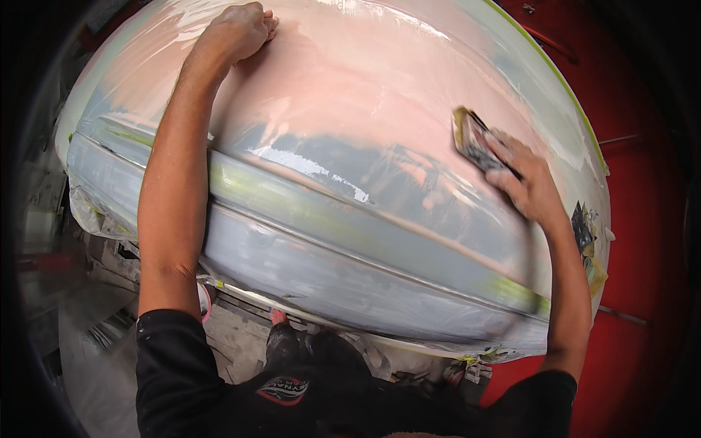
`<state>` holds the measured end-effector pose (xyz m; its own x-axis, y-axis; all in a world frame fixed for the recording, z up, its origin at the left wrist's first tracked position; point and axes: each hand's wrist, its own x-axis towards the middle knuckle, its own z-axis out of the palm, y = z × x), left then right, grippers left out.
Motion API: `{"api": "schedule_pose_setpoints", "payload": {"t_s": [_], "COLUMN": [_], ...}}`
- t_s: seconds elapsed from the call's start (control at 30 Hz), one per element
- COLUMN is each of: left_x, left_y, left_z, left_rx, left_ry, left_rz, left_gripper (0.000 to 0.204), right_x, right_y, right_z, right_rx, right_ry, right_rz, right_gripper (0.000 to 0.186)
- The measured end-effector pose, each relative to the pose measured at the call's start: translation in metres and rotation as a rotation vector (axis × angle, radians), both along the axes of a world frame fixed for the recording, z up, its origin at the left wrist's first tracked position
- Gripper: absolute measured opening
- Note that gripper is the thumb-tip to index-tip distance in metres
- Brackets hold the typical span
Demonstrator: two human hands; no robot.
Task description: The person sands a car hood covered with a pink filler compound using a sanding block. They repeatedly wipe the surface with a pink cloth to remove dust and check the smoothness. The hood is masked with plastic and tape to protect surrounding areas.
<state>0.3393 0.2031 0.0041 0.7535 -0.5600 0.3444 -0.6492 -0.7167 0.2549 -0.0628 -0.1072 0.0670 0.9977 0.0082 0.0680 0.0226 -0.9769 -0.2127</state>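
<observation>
My left hand (237,33) rests high on a wide curved panel (350,87) patched in pink, grey and pale green, with wet-looking streaks; its fingers are curled, and anything inside them is hidden. My right hand (522,175) grips a sanding block (478,142) with a worn tan pad, held at the panel's right portion. A long crease runs across the lower part of the panel, below both hands.
A red car body (635,241) lies along the right. Torn masking material (584,233) hangs at the panel's right edge, with plastic sheeting (98,219) at the lower left. My legs and foot (279,315) show below, above a cluttered, dusty floor.
</observation>
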Motion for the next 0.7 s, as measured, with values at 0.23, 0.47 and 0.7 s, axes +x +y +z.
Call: {"api": "schedule_pose_setpoints", "payload": {"t_s": [0.23, 0.47, 0.7], "left_x": [0.016, 0.018, 0.019], "left_y": [-0.011, 0.006, -0.004], "left_z": [-0.016, -0.021, -0.019], "left_rx": [0.238, -0.059, 0.107], "left_ry": [-0.324, -0.24, -0.296], "left_rz": [-0.167, -0.023, -0.141], "left_gripper": [0.038, 0.038, 0.036], "right_x": [0.067, 0.073, 0.092], "right_y": [-0.055, -0.034, -0.043], "right_z": [-0.009, -0.02, -0.011], "right_rx": [-0.181, -0.163, -0.137], "right_ry": [-0.212, -0.226, -0.213], "right_rz": [-0.002, 0.037, 0.018], "right_gripper": [0.05, 0.048, 0.051]}}
